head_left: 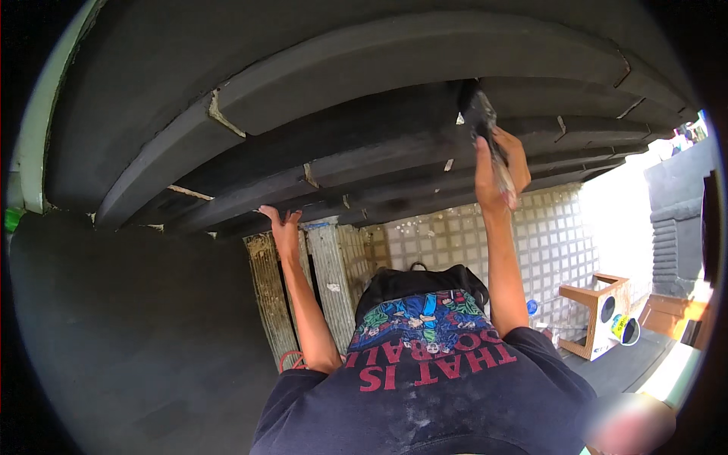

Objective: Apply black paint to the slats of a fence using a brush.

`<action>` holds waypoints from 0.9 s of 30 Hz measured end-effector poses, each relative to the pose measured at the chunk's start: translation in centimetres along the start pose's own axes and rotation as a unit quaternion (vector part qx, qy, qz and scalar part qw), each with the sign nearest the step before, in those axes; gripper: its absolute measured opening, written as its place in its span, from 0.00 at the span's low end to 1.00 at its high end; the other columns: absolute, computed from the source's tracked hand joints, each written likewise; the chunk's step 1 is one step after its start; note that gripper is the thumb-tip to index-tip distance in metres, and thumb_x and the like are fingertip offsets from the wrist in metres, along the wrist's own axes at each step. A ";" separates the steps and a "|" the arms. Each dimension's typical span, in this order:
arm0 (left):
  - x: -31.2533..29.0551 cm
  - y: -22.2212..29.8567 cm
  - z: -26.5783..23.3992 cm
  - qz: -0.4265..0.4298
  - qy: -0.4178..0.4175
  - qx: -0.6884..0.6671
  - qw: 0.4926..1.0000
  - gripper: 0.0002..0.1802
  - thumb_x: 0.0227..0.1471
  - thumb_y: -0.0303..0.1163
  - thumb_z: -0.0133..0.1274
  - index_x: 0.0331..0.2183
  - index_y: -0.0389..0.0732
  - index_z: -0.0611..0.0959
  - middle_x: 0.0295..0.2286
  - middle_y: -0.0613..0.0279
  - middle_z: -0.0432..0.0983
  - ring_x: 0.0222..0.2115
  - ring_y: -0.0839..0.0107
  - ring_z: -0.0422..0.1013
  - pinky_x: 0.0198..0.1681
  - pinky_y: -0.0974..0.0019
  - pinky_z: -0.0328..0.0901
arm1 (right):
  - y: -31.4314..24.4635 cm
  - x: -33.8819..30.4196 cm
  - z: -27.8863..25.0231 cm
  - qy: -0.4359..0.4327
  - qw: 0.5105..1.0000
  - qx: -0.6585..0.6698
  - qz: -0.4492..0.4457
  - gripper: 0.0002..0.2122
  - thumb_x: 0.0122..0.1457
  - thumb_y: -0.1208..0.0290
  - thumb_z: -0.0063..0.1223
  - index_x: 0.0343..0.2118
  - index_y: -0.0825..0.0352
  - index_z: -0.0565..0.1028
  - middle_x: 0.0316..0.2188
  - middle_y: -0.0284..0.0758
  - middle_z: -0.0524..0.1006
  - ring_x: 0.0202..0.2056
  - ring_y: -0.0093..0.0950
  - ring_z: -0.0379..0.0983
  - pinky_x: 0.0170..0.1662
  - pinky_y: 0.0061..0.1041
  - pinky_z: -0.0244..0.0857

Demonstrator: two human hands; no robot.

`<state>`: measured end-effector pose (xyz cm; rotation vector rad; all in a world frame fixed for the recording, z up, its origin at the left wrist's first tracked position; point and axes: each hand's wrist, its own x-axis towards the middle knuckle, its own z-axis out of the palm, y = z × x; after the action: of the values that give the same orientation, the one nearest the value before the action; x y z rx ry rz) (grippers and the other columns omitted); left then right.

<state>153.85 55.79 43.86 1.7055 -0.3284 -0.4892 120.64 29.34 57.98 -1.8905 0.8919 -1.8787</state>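
Observation:
My right hand (504,171) is raised and closed around a paintbrush (479,114), smeared with dark paint. Its dark tip meets the underside of a curved dark grey step (425,54). The surface beside the brush looks blacker than the lip of that step. Further left and lower, my left hand (284,227) has its fingers apart, the tips touching the edge of a lower step, and holds nothing. Pale unpainted strips (224,114) cross the steps in several places.
Corrugated panels (332,277) lean below my left hand. On the right, a wooden box (599,303) with a round dark hole stands by a yellow bucket (623,330). Tiled floor (557,235) lies beyond my right arm. A dark wall (136,326) fills the left.

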 end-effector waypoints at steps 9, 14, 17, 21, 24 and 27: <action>-1.1 2.6 0.6 -0.026 -0.002 0.040 0.999 0.60 0.54 0.26 0.60 0.72 0.39 0.35 0.73 0.52 0.31 0.63 0.55 0.62 0.60 0.65 0.62 | 1.5 -1.9 -0.7 -0.075 0.997 -0.013 0.016 0.06 0.53 0.86 0.61 0.35 0.74 0.79 0.37 0.46 0.83 0.37 0.40 0.82 0.42 0.30 0.75; -0.4 0.6 0.0 -0.005 0.022 0.036 0.999 0.61 0.54 0.27 0.61 0.72 0.39 0.35 0.73 0.51 0.32 0.63 0.55 0.62 0.59 0.64 0.62 | 0.5 -1.8 -1.3 -0.009 0.999 -0.041 0.028 0.07 0.54 0.85 0.62 0.36 0.74 0.79 0.36 0.46 0.83 0.38 0.39 0.82 0.42 0.30 0.74; -0.7 1.5 0.8 -0.015 0.016 0.038 0.999 0.61 0.54 0.27 0.61 0.72 0.40 0.34 0.73 0.51 0.32 0.63 0.55 0.63 0.60 0.64 0.62 | 1.0 -3.1 1.2 0.001 1.000 -0.027 -0.008 0.07 0.54 0.84 0.63 0.36 0.74 0.79 0.36 0.47 0.83 0.37 0.40 0.82 0.42 0.31 0.75; -0.3 1.6 1.2 -0.023 0.017 0.049 0.998 0.62 0.54 0.27 0.61 0.72 0.39 0.33 0.73 0.51 0.35 0.62 0.55 0.64 0.60 0.64 0.60 | -0.5 -5.5 4.7 -0.022 0.999 0.007 -0.032 0.07 0.52 0.85 0.64 0.35 0.73 0.79 0.37 0.47 0.83 0.39 0.41 0.82 0.44 0.33 0.76; -0.3 0.8 0.5 -0.021 0.013 0.030 0.999 0.61 0.54 0.27 0.60 0.72 0.38 0.33 0.72 0.52 0.39 0.60 0.57 0.66 0.60 0.64 0.61 | 0.1 -5.3 3.6 -0.069 0.996 0.049 -0.032 0.08 0.52 0.85 0.64 0.35 0.73 0.79 0.37 0.47 0.83 0.40 0.42 0.82 0.44 0.33 0.76; -0.6 1.4 1.0 -0.018 0.037 0.048 0.998 0.61 0.54 0.26 0.60 0.72 0.37 0.33 0.71 0.53 0.41 0.59 0.59 0.66 0.59 0.65 0.61 | 1.0 -3.9 1.6 -0.136 0.985 0.078 -0.067 0.08 0.52 0.85 0.64 0.35 0.73 0.79 0.37 0.47 0.83 0.40 0.42 0.82 0.44 0.32 0.76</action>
<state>152.86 54.94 45.18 1.8210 -0.2721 -0.4405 122.23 30.79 54.20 -2.0864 0.5283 -1.6525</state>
